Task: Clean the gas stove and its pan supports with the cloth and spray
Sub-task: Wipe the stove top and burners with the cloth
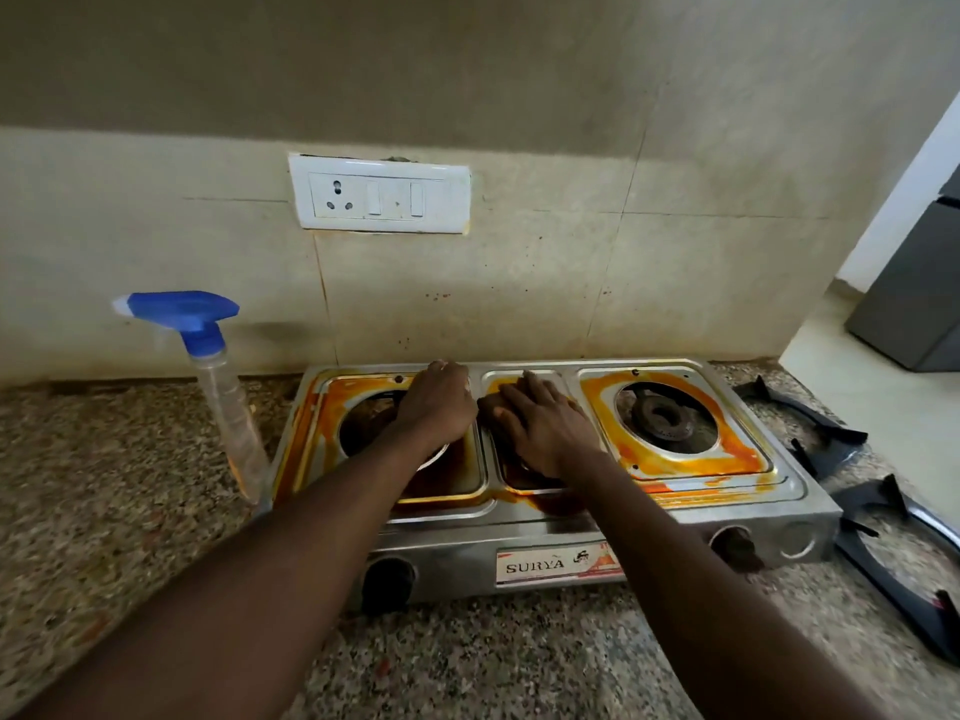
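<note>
A steel two-burner gas stove (675, 517) smeared with orange stains sits on the counter. My right hand (545, 423) lies flat with straight fingers on a dark cloth (489, 407) in the stove's middle section. My left hand (439, 405) rests on the stove top over the left burner, fingers pointing to the back edge; it hides most of that burner. The right burner (665, 415) is bare, with no support on it. Two black pan supports (810, 428) (893, 558) lie on the counter to the right of the stove. A clear spray bottle (228, 407) with a blue head stands left of the stove.
The speckled granite counter (130, 485) runs along a tiled wall with a white socket panel (382, 194). Two dark knobs (387, 576) (735, 545) sit on the stove front. A grey appliance (914, 304) stands beyond the counter's right end.
</note>
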